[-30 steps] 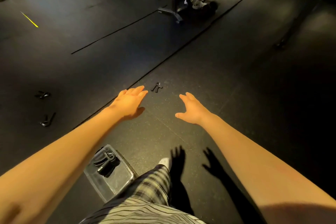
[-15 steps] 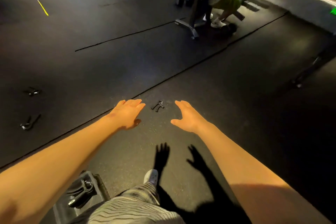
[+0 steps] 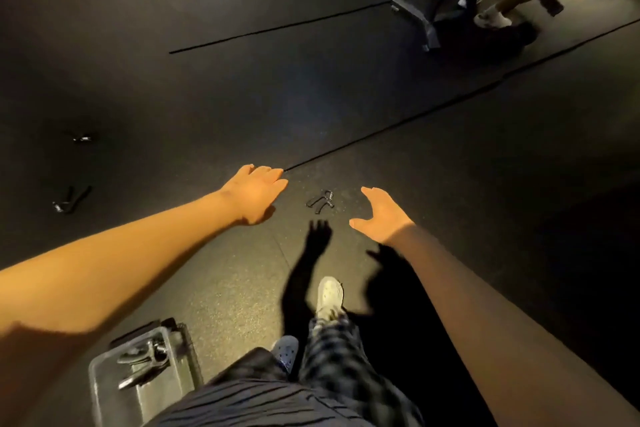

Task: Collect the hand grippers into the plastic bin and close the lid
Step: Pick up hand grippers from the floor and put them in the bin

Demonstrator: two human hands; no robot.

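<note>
The step in hand looks like the reach for the next hand gripper (image 3: 320,200), which lies flat on the dark floor (image 3: 346,97) just ahead of the person's white shoe (image 3: 330,295) and between the two outstretched arms. The left hand (image 3: 256,196) hovers to its left, palm down, fingers straight and close together, holding nothing. The right hand (image 3: 381,215) is nearer to it, fingers spread and thumb held wide, also empty. Neither touches the hand gripper. The plastic bin (image 3: 152,402) sits on the floor by the person's left leg, open at the top, with a few collected grippers (image 3: 143,359) lying inside; I cannot make out its lid for certain. A near stray gripper (image 3: 71,199) and a far stray gripper (image 3: 83,138) lie well apart on the floor to the far left, so the task seems only partway along. The next move likely calls for bending lower, bringing the right hand down over the hand gripper, curling the fingers round its handles, and carrying it back to the plastic bin. Its thin dark shape on the dark floor could make it easy to fumble.
</note>
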